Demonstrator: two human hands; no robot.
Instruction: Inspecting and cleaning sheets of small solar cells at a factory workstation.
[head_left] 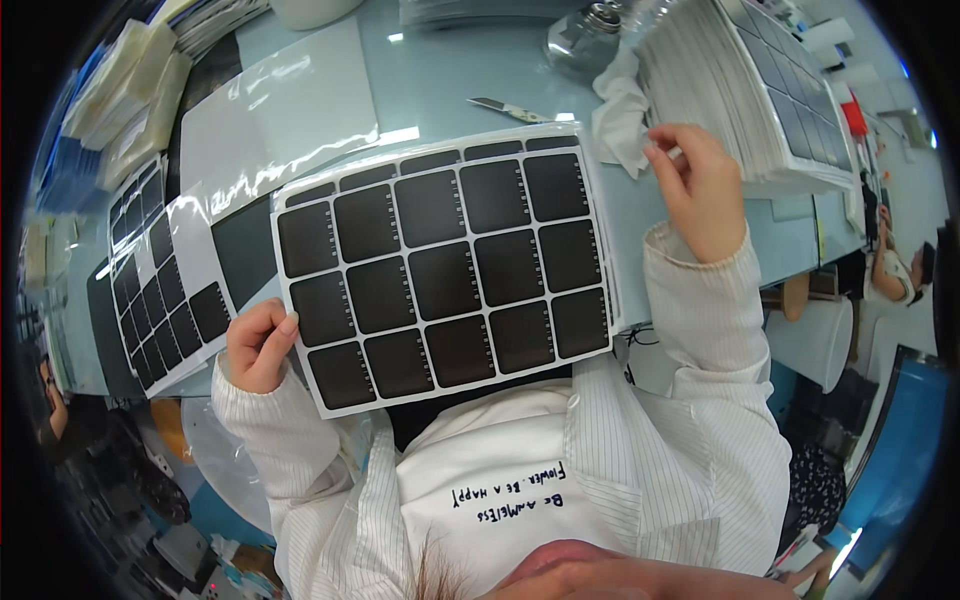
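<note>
My left hand (258, 345) grips the lower left corner of a white sheet (445, 265) covered with a grid of black square stickers, held flat over the table's near edge. My right hand (700, 190) is raised to the right of the sheet, its fingers pinched at a crumpled white cloth (622, 112) beside a tall stack of similar sheets (765, 90). Whether the fingers hold the cloth or something small is unclear.
A partly peeled sticker sheet (165, 285) lies at the left, with a glossy white sheet (275, 115) behind it. A small knife blade (505, 106) rests on the pale blue table (455, 70). Stacked packets (135, 90) sit far left. Another person (900, 270) is at the right.
</note>
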